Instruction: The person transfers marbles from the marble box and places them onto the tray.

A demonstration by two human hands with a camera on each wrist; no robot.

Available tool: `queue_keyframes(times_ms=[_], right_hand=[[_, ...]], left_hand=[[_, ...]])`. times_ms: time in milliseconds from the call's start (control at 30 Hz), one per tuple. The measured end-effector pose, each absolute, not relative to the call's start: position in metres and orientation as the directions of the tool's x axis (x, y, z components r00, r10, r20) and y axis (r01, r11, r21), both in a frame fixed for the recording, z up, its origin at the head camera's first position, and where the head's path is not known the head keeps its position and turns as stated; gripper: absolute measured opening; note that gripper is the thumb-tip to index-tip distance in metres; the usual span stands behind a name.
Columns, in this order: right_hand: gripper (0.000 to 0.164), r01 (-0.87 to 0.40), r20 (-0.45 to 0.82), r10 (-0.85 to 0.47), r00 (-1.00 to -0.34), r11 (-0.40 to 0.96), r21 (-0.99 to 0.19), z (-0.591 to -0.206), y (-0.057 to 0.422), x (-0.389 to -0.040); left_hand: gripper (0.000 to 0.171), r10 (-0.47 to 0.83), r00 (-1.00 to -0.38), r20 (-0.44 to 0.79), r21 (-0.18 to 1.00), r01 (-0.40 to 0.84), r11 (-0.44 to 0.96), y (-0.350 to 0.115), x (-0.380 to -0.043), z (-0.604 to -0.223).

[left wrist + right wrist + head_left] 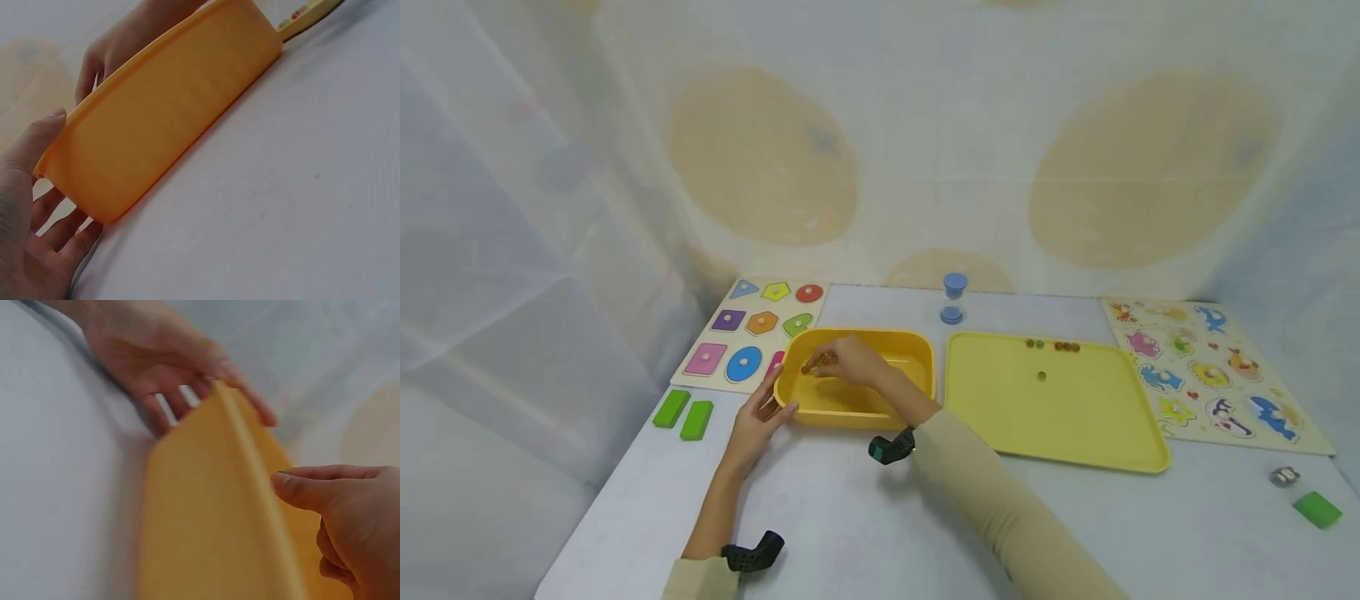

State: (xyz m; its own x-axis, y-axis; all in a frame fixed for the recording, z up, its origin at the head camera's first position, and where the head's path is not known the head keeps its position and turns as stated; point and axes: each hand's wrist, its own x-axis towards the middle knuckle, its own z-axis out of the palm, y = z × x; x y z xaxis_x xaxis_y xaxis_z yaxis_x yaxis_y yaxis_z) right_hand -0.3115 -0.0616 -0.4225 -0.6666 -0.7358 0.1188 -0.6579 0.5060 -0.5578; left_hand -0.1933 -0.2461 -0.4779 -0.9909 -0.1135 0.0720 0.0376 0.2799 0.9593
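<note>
Seemingly pinching beads (817,362) over tub (917,358)

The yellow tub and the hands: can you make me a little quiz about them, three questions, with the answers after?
1. True or false: the left hand rests against the outside corner of the yellow tub.
2. Which hand reaches inside the tub? A) the left B) the right C) neither
3. Fill in: the small beads lie on the flat yellow ____.

Key
1. True; its thumb sits on the rim.
2. B. The right hand is in the tub, its fingers pinching small beads.
3. Tray, beside the tub.
</note>
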Motion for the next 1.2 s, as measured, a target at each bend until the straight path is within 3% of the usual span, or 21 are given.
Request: queue_keyframes(times_ms=[167,300,500,667,933,1067,1200], right_hand=[[0.02,-0.678,0.288,-0.666,-0.688,0.448,-0.583,-0.404,0.006,-0.312],[0.02,-0.652,0.345,-0.571,-0.745,0.515,-0.556,-0.404,0.073,-0.313],[0.023,-0.541,0.316,-0.439,-0.841,0.659,-0.523,-0.438,0.169,-0.318],[0.024,-0.413,0.215,-0.353,-0.911,0.744,-0.525,-0.463,0.222,-0.312],[0.03,-0.407,0.203,-0.354,-0.913,0.762,-0.504,-0.469,0.23,-0.314],[0.035,-0.471,0.261,-0.392,-0.882,0.735,-0.488,-0.451,0.203,-0.317],[0.029,-0.55,0.345,-0.429,-0.835,0.654,-0.519,-0.428,0.156,-0.319]], left_hand=[[0.063,-0.121,-0.99,0.072,0.959,0.035,0.282,-0.248,-0.196,-0.482],[0.061,-0.125,-0.989,0.073,0.956,0.034,0.292,-0.249,-0.195,-0.482],[0.059,-0.138,-0.988,0.075,0.956,0.031,0.291,-0.249,-0.192,-0.481],[0.055,-0.146,-0.988,0.06,0.97,0.023,0.24,-0.249,-0.191,-0.481],[0.05,-0.209,-0.972,0.11,0.959,0.048,0.281,-0.252,-0.188,-0.478],[0.051,-0.228,-0.965,0.127,0.957,0.058,0.285,-0.252,-0.187,-0.478],[0.053,-0.227,-0.966,0.125,0.961,0.061,0.269,-0.254,-0.187,-0.478]])
